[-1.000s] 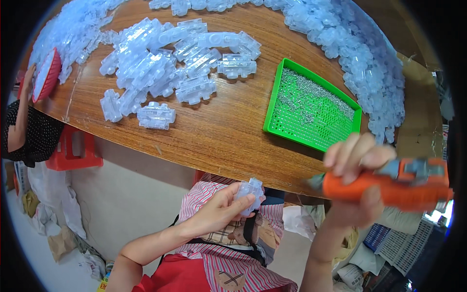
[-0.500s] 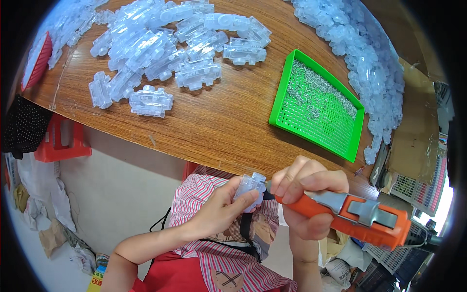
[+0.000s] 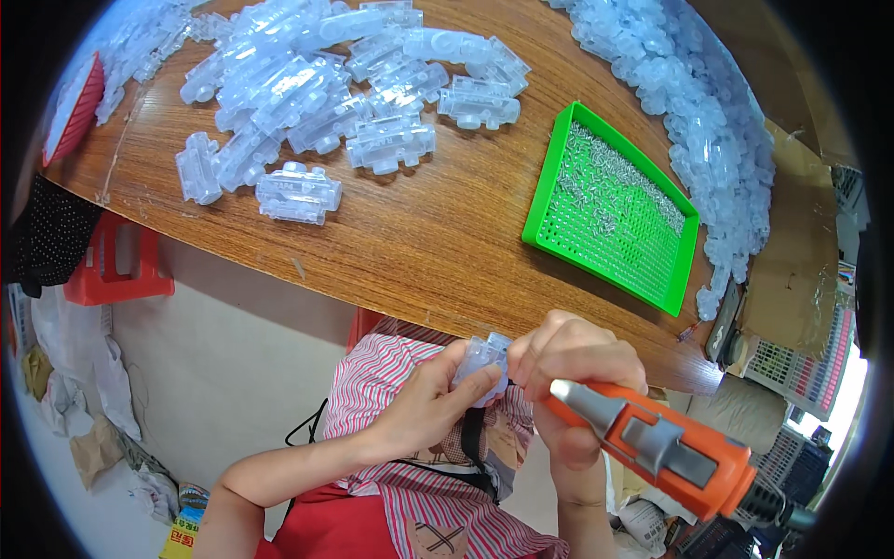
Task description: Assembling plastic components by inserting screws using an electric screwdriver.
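- A flat brown cardboard box (image 3: 801, 252) lies on the right end of the counter (image 3: 419, 233), beside the heaps of clear plastic parts; clear tape runs across its top.
- A white panel with rows of small red and green marks (image 3: 803, 365), something like a printed chart or keypad, sits just off the counter's right edge, below the cardboard; what it is cannot be told.
- A colourful printed strip (image 3: 846, 278) shows at the far right rim, too small to make out.
- A small yellow package with red and blue print (image 3: 186, 533) lies on the floor near the lower left, beneath the person's left forearm.
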The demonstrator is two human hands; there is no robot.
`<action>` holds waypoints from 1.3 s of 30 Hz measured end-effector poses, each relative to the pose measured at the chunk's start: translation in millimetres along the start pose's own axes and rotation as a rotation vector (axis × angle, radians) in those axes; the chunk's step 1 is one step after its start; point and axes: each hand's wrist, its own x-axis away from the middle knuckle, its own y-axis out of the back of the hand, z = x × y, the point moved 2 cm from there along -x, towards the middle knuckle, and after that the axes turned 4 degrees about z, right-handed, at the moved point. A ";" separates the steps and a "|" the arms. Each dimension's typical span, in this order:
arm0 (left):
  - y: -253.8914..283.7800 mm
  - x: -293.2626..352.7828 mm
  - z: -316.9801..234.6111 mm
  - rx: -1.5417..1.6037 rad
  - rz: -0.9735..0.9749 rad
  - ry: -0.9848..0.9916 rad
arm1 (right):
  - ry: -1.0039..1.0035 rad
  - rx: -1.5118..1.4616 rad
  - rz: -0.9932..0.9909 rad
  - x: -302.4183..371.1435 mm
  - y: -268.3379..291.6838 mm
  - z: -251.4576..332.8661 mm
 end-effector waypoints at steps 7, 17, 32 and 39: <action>-6.3 2.9 1.6 0.080 -0.061 0.005 | 0.109 -0.119 -0.065 -16.1 3.6 22.3; -2.1 5.3 -1.7 0.298 -0.155 0.063 | 0.008 -0.246 -0.187 -2.6 -1.3 20.2; -7.0 1.4 4.7 0.306 -0.156 -0.077 | 0.045 -0.039 -0.091 -4.0 -6.3 2.1; -0.3 3.2 9.8 0.304 -0.172 -0.092 | 0.027 -0.009 -0.031 1.1 -12.0 -5.6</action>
